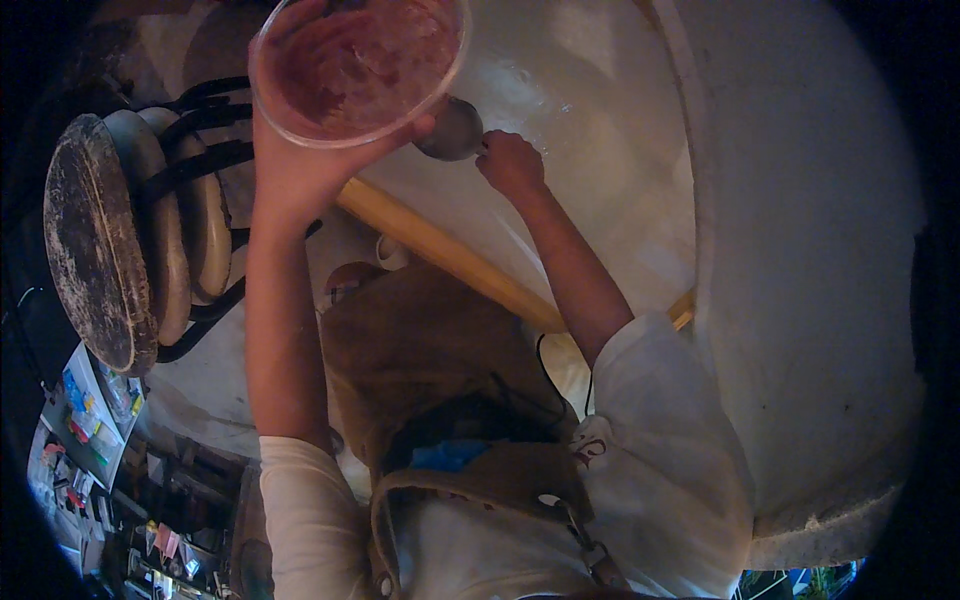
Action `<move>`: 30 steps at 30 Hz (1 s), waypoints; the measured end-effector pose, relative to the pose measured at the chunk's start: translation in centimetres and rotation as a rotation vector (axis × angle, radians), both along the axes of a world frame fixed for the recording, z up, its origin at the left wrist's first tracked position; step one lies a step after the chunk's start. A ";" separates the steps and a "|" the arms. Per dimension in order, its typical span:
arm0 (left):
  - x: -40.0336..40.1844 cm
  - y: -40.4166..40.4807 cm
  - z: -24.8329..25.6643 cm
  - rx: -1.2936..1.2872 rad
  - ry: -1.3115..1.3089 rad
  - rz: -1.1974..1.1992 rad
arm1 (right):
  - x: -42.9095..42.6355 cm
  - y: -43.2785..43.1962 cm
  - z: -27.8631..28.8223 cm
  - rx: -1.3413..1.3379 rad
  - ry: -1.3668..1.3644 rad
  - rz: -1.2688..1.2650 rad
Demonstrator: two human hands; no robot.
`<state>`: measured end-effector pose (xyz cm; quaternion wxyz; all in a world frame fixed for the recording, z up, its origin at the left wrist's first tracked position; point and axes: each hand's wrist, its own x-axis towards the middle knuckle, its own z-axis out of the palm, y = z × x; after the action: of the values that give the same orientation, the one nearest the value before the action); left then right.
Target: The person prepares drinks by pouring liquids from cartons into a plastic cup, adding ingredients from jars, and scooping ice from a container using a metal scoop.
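My left hand [307, 176] holds up a clear round bowl [360, 71] at the top of the view, its fingers around the wall. The bowl's inside looks reddish and smeared; I cannot tell residue from the hand seen through it. Just to the right, my right hand [514, 165] is closed on the short visible handle of a rounded grey ladle-like tool [452, 131]. That tool's head lies close by the left thumb and is partly hidden by it. Behind both hands spreads a pale basin-like surface [600, 195], with a wet, shiny patch near the top.
A round wooden bar [450, 255] runs between my brown apron [420, 322] and the pale surface. At left, black prongs [199, 161] hold several thick round slabs [97, 247] on edge. A high pale wall [802, 225] rises at right. Cluttered shelves [165, 525] stand lower left.
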<state>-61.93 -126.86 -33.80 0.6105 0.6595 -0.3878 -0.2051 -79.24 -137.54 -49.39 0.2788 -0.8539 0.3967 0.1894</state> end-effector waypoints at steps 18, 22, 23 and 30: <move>-0.3 -0.4 0.4 0.005 -0.009 -0.004 | 0.4 -0.2 -0.1 -0.018 0.068 -0.003; -0.2 -0.4 0.2 -0.009 0.002 -0.017 | 0.5 -0.3 -0.5 -0.058 0.067 0.017; -0.1 -0.4 0.3 -0.009 0.002 -0.016 | 0.6 -0.3 -0.5 -0.053 0.081 0.022; 0.0 -0.1 0.2 0.007 -0.029 0.010 | -2.2 0.0 -2.5 0.014 -0.018 -0.065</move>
<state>-61.90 -126.95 -33.61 0.6037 0.6662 -0.3926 -0.1939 -81.48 -137.57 -51.92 0.2941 -0.8403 0.4202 0.1754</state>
